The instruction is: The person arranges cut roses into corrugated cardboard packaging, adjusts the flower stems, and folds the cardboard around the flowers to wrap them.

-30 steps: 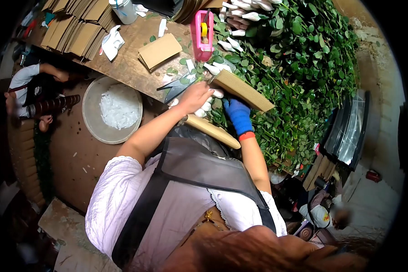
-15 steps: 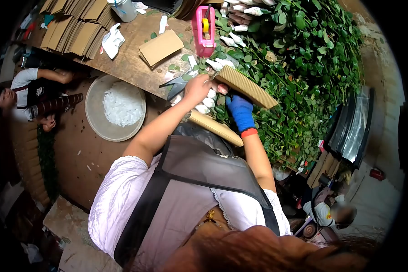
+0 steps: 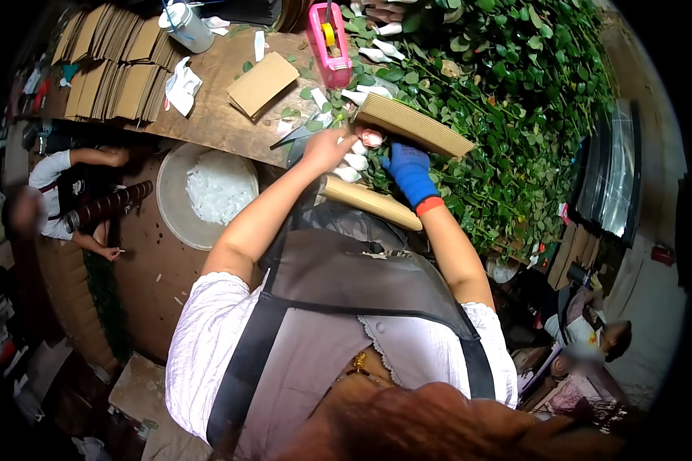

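Note:
My left hand (image 3: 329, 150), bare, has its fingers drawn together at the left side of a pink rose (image 3: 370, 137); what lies between the fingertips is hidden. Just below sit several rose buds in white sleeves (image 3: 352, 164). My right hand (image 3: 410, 170), in a blue glove, is closed among the leaves right of the rose, its fingers partly covered, so its hold cannot be made out. Over it leans a strip of corrugated cardboard (image 3: 415, 125). Nearer my apron lies another rolled cardboard edge (image 3: 370, 203). Dark blades, apparently scissors (image 3: 291, 139), lie beside my left hand.
A pink tape dispenser (image 3: 331, 55) and folded cardboard (image 3: 262, 84) sit on the wooden table (image 3: 207, 100). Leafy rose stems (image 3: 507, 138) pile up at right. Cardboard stacks (image 3: 119, 65) stand far left. Below them are a tub of white sleeves (image 3: 165, 203) and another person (image 3: 54, 192).
My left fingers have drawn slightly left, off the front of the pink rose, which shows more fully now. My gloved hand stays beside it. The whole view has shifted a little.

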The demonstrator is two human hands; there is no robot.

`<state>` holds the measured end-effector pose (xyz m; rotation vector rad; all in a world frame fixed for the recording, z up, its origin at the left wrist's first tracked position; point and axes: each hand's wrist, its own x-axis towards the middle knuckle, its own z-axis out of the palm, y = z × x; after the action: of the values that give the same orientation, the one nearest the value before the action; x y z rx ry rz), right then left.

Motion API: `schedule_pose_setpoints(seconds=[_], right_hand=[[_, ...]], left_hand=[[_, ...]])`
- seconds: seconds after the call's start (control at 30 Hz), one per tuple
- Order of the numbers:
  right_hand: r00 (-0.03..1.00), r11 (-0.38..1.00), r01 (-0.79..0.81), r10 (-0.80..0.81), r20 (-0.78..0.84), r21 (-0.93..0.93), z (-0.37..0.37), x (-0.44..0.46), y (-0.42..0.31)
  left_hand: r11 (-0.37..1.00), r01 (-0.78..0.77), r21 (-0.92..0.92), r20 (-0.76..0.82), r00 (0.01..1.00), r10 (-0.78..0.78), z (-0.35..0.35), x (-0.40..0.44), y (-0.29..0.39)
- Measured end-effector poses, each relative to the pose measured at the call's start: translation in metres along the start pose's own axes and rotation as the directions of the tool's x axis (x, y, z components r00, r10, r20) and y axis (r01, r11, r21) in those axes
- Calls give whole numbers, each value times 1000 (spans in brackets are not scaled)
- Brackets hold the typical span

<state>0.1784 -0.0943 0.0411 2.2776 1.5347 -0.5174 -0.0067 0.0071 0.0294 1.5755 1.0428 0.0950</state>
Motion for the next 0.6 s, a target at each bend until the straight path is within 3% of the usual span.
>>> schedule_pose_setpoints(seconds=[0.07, 0.1, 0.17, 0.2, 0.27, 0.3, 0.33, 0.37, 0.4, 0.43, 0.47, 0.5, 0.53, 0.6], right_hand=[[997, 1000, 20, -21, -74, -17, 9, 3, 3], [999, 1000, 10, -10, -36, -7, 8, 4, 3], [999, 1000, -16, 16, 45, 11, 0, 3, 2], [991, 997, -36, 27, 134, 64, -7, 3, 3], [951, 982, -83, 28, 309, 167, -21, 3, 5], [978, 982, -4, -36, 205, 188, -17, 1, 10], [990, 977, 81, -102, 98, 198, -11, -3, 16], [986, 965, 166, -167, -9, 202, -6, -5, 19], [989, 979, 119, -132, 71, 165, -12, -6, 13], [985, 990, 73, -91, 149, 123, -24, -5, 3], [974, 997, 30, -46, 224, 77, -30, -5, -5], [994, 999, 53, -53, 93, 4, -22, -7, -10], [996, 998, 58, -57, 67, -11, -18, -8, -12], [998, 997, 65, -64, 14, -45, -15, -8, -12]], left_hand=[[996, -40, -78, -90, 995, 33, 2, -2, -7], [992, -60, -112, -154, 987, 43, 2, -4, -8], [967, -196, -163, -316, 939, 137, 13, 10, -44], [960, -177, -217, -386, 919, 82, 8, 7, -42], [837, -231, -496, -412, 911, 7, -15, 5, -42], [830, -332, -449, -449, 887, 111, -20, 5, -39], [844, -81, -531, -157, 988, -5, -36, -14, -24], [966, -135, -220, -193, 977, 92, -32, -8, -36], [977, -176, 118, -191, 962, 196, -27, -2, -48], [948, -112, 297, -117, 981, 153, -28, -12, -21], [974, -11, 225, 23, 1000, 6, -29, -25, 7], [948, -118, 295, 48, 993, 108, -17, -19, -5], [907, -222, 358, 80, 975, 207, -8, -15, -13], [938, -237, 253, 60, 972, 229, -8, -11, -27]])
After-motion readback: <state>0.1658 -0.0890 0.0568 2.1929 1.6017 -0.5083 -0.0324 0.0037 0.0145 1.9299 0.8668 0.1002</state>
